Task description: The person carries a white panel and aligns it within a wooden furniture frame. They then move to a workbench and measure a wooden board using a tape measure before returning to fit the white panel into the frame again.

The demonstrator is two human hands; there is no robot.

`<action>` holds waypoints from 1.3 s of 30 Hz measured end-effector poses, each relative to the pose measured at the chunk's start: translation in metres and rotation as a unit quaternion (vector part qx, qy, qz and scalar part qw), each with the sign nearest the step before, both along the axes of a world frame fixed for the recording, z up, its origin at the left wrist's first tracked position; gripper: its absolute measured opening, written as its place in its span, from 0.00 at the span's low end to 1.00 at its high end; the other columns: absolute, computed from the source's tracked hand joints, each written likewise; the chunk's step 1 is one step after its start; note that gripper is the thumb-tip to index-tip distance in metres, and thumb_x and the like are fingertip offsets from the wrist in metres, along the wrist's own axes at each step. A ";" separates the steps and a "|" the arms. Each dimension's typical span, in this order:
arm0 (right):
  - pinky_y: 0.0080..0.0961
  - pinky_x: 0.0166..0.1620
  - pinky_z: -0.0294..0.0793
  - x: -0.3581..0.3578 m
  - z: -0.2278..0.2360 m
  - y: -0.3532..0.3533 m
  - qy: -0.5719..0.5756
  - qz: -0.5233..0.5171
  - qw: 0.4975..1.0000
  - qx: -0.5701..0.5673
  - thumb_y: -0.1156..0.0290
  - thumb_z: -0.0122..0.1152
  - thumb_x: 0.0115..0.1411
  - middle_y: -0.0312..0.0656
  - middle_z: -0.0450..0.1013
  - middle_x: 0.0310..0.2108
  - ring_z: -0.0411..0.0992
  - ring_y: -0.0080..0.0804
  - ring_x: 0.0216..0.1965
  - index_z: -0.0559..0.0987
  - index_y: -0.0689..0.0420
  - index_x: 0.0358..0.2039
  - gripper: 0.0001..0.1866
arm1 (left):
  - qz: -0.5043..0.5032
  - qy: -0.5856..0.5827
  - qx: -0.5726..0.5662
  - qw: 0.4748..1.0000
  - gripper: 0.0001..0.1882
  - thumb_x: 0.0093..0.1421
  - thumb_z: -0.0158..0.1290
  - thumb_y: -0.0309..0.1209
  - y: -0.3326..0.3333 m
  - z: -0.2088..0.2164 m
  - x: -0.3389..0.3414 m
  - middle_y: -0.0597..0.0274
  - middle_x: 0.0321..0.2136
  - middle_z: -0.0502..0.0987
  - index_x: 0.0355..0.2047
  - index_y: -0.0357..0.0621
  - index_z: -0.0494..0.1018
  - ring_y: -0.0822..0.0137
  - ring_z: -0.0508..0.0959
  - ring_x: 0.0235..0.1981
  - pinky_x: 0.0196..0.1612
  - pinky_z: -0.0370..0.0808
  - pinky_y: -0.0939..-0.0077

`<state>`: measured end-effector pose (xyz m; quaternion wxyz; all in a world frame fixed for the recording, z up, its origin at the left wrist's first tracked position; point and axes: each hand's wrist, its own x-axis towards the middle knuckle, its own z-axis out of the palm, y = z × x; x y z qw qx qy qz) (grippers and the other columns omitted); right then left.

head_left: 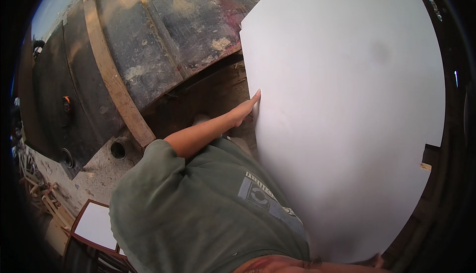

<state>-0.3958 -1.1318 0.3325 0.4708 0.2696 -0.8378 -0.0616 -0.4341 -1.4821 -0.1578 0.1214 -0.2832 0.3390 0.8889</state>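
Observation:
A large white board (347, 114) fills the right half of the head view, with a squared notch cut at its right edge. My left hand (246, 109) grips the board's left edge, thumb lying on the white face and the other fingers mostly hidden at or behind the edge. Along the bottom rim my right forearm stretches to the right. At the board's lower corner my right hand (379, 262) shows only in part, a finger or thumb up against the edge; it appears to hold the board there.
To the left stands a worn, stained dark worktable (153, 40), with a wooden strip (106, 55) lying across it. An orange-and-black tape measure (67, 104) rests on its left part. Below are an open pipe end (119, 149), a white panel in a brown frame (94, 226) and wood scraps (57, 206).

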 end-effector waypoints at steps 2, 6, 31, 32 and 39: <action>0.33 0.18 0.56 -0.025 0.001 0.005 0.001 0.025 1.000 0.006 0.41 0.56 0.66 0.42 0.59 0.11 0.57 0.36 0.12 0.67 0.62 0.12 0.38 | 0.028 0.038 0.068 0.997 0.52 0.63 0.39 0.70 0.000 -0.019 -0.001 0.44 0.71 0.48 0.72 0.40 0.48 0.44 0.47 0.72 0.68 0.50 0.37; 0.33 0.18 0.57 -0.069 0.006 0.024 -0.011 0.058 0.998 0.012 0.44 0.56 0.66 0.43 0.61 0.12 0.58 0.36 0.13 0.69 0.62 0.14 0.35 | 0.116 0.099 0.118 0.981 0.22 0.68 0.48 0.38 -0.013 -0.120 0.014 0.49 0.57 0.73 0.57 0.37 0.71 0.54 0.70 0.62 0.63 0.67 0.49; 0.27 0.28 0.68 -0.282 -0.032 0.104 -0.161 0.109 0.976 -0.101 0.48 0.52 0.71 0.37 0.68 0.18 0.61 0.25 0.22 0.75 0.67 0.25 0.31 | 0.321 0.050 0.313 0.892 0.63 0.57 0.24 0.80 0.187 -0.135 -0.154 0.43 0.70 0.54 0.70 0.33 0.51 0.48 0.52 0.72 0.71 0.51 0.46; 0.28 0.28 0.68 -0.294 -0.041 0.105 -0.165 0.137 0.971 -0.111 0.49 0.53 0.71 0.38 0.67 0.17 0.60 0.25 0.22 0.74 0.67 0.24 0.30 | 0.385 0.117 0.281 0.871 0.62 0.55 0.26 0.82 0.202 -0.105 -0.174 0.47 0.71 0.53 0.71 0.39 0.50 0.48 0.53 0.72 0.71 0.51 0.46; 0.35 0.26 0.64 -0.304 -0.024 0.115 -0.114 0.147 0.982 -0.039 0.46 0.58 0.65 0.44 0.65 0.17 0.61 0.38 0.19 0.76 0.65 0.25 0.30 | 0.396 0.287 0.295 0.821 0.61 0.49 0.33 0.84 0.233 -0.056 -0.137 0.57 0.72 0.54 0.73 0.54 0.50 0.50 0.56 0.71 0.69 0.56 0.41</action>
